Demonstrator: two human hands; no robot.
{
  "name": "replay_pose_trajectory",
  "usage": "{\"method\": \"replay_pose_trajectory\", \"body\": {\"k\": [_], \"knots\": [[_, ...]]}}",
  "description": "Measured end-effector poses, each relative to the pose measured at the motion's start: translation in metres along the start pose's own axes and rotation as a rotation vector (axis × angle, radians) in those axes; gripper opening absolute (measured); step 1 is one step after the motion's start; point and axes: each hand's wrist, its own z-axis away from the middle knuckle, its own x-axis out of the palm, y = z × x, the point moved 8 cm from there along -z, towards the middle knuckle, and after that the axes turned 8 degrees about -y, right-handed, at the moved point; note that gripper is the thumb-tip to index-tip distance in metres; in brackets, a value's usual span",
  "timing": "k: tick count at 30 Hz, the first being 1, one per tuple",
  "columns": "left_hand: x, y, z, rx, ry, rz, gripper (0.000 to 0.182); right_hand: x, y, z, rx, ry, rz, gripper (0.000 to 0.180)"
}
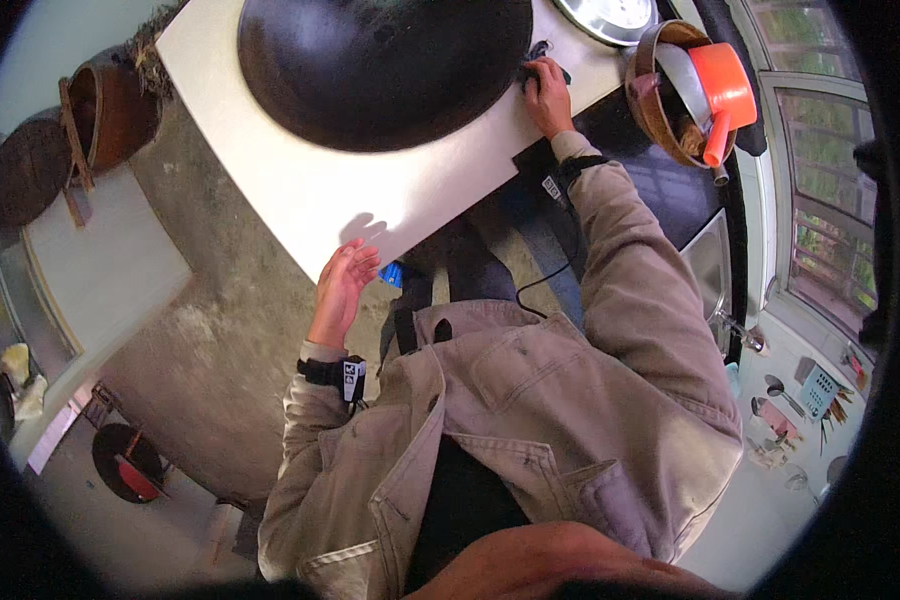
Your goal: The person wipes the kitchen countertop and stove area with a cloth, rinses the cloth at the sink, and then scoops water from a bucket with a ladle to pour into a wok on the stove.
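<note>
A large dark wok [386, 67] is set into a white stove top [330, 187]. My right hand [547, 94] presses down on a dark cloth [532, 67] at the right side of the wok, on the white surface; part of the cloth shows above and beside the fingers. My left hand [349, 277] is raised by the near left corner of the stove top, fingers apart and slightly curled, holding nothing. Its shadow falls on the white surface.
At the upper right are a round metal lid [615, 16] and a brown basket [643, 82] holding an orange dipper [724, 82]. A metal sink [705, 251] is set in the black counter [675, 191] at the right. A wooden barrel [124, 112] stands at the upper left.
</note>
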Motion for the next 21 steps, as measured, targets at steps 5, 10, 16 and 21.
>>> {"method": "replay_pose_trajectory", "body": {"k": [5, 10, 16, 21], "knots": [[-0.056, -0.025, 0.048, 0.029, -0.035, 0.063, 0.039, 0.033, -0.073, 0.07, 0.009, 0.074, 0.026, 0.035], [-0.124, -0.047, 0.098, 0.049, 0.001, 0.084, 0.04, 0.09, -0.149, 0.121, 0.07, 0.094, 0.088, 0.049], [-0.186, -0.068, 0.141, 0.063, 0.097, 0.15, 0.041, 0.149, -0.225, 0.145, 0.009, 0.001, 0.117, 0.058], [-0.218, -0.078, 0.16, 0.106, 0.168, 0.207, 0.042, 0.2, -0.277, 0.135, -0.139, -0.123, 0.101, 0.058]]}}
